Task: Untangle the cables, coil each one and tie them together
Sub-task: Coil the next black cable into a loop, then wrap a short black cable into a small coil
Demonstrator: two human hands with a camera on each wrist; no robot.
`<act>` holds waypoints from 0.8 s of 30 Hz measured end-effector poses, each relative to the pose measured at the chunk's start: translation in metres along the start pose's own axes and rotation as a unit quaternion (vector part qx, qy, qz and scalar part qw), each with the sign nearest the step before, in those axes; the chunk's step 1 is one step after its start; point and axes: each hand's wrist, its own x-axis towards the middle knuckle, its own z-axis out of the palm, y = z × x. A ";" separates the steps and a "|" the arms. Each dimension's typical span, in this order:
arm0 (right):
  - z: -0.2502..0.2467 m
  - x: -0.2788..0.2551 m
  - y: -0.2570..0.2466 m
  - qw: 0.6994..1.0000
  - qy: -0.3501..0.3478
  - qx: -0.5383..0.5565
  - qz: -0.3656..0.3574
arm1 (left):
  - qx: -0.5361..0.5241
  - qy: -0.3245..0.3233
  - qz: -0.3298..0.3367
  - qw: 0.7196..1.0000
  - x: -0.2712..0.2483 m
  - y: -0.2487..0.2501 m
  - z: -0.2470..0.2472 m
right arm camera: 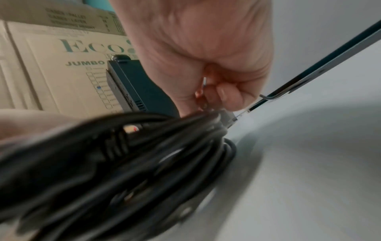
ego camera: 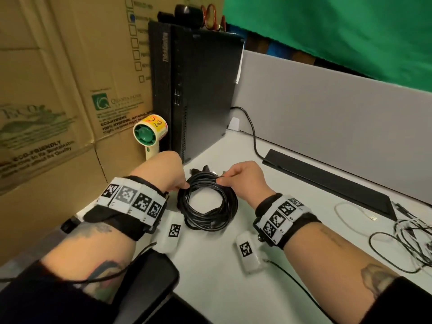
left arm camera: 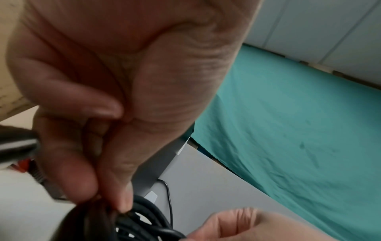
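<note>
**Black coil being pinched at its far rim for tying**

Nearest the head camera, the two forearms are being extended over the counter (ego camera: pixel 233 288), each wrist wrapped in a marker band. Between the hands, the black cable coil (ego camera: pixel 207 206) is lying on the counter, just in front of the black computer tower (ego camera: pixel 196 90). The far rim of the coil is being pinched by the left hand (ego camera: pixel 163 174) on one side and by the right hand (ego camera: pixel 243 177) on the other; both grips are closed on the coil's strands, thumb against fingertips.

The step in hand is judged to be the binding of this coil. It would be done well if all the loops were being gathered into one bundle at the pinch, with no strand left slack, and if the coil were being kept flat so the loops do not spring apart.

Well to the right of the coil, a loose tangle of white and black cables (ego camera: pixel 406 239) is waiting, seen only from the head camera. Only in the right wrist view is a small metallic piece (right arm camera: pixel 203 88) shown, tucked under the curled fingers; what it is cannot be told. In the left wrist view the pinch is shown close, thumb tip pressed on the strands.
</note>
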 end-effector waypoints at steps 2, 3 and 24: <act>0.002 0.002 0.004 1.000 0.003 0.001 -0.003 | 0.000 -0.013 0.002 1.000 0.003 0.002 0.002; 0.003 0.001 0.006 1.000 0.006 0.000 -0.006 | 0.021 -0.018 0.004 1.000 0.005 0.004 0.003; -0.238 -0.115 0.144 0.947 0.173 -0.150 0.225 | -0.400 -0.218 0.223 0.862 -0.074 0.225 0.076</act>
